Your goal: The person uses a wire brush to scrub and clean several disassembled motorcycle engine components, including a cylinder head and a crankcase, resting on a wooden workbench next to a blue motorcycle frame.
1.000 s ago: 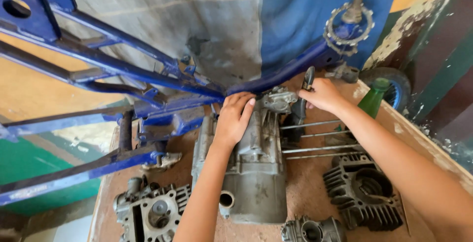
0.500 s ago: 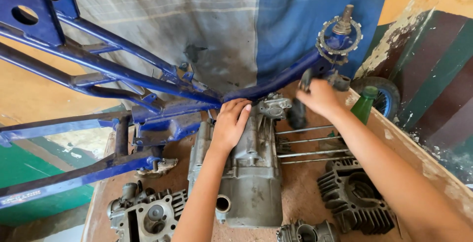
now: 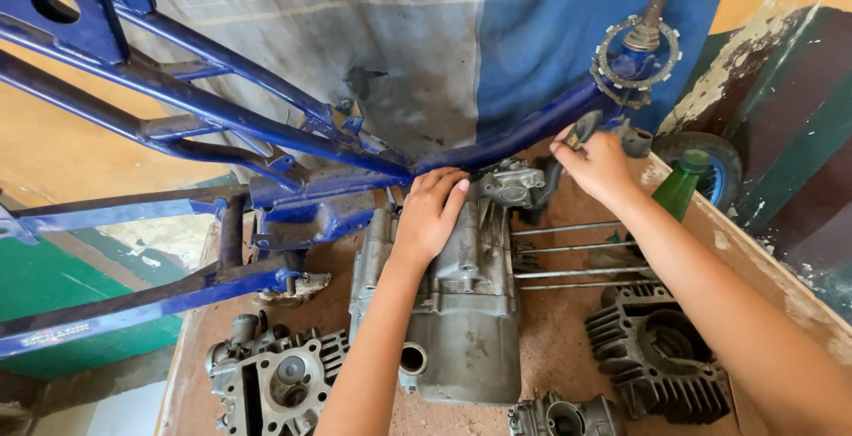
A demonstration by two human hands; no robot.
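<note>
Head view, single frame inspected. Left hand (image 3: 432, 214) noted palm-down on upper part of grey engine case (image 3: 461, 312), fingers (image 3: 448, 189) slightly spread and lying flat on metal, gripping nothing. Right hand (image 3: 599, 165) noted at far right corner of engine case, beside blue frame tube (image 3: 524, 130), fingers (image 3: 568, 145) pinched around dark-handled tool (image 3: 581, 127); tool tip hidden behind hand, kind of tool not determinable. Engine case found lying on brown bench (image 3: 550, 338), roughly centred, top end tucked under blue frame where tubes meet. Four thin bare studs (image 3: 568, 250) observed projecting from right side of engine case, parallel, running beneath right forearm. Finned black cylinder (image 3: 657, 356) recorded on bench to right of case, near studs but apart from case. Grey cylinder head (image 3: 271, 378) recorded at lower left of bench, apart from case. Smaller round part (image 3: 564, 418) seen at bottom edge, partly cut off. Green bottle (image 3: 679, 188) noted upright at right bench edge, just behind right wrist, with small wheel (image 3: 714, 161) behind. Toothed ring on steering stem (image 3: 639, 46) observed at upper right end of frame. Grey and blue cloth (image 3: 399, 54) hung behind frame.
</note>
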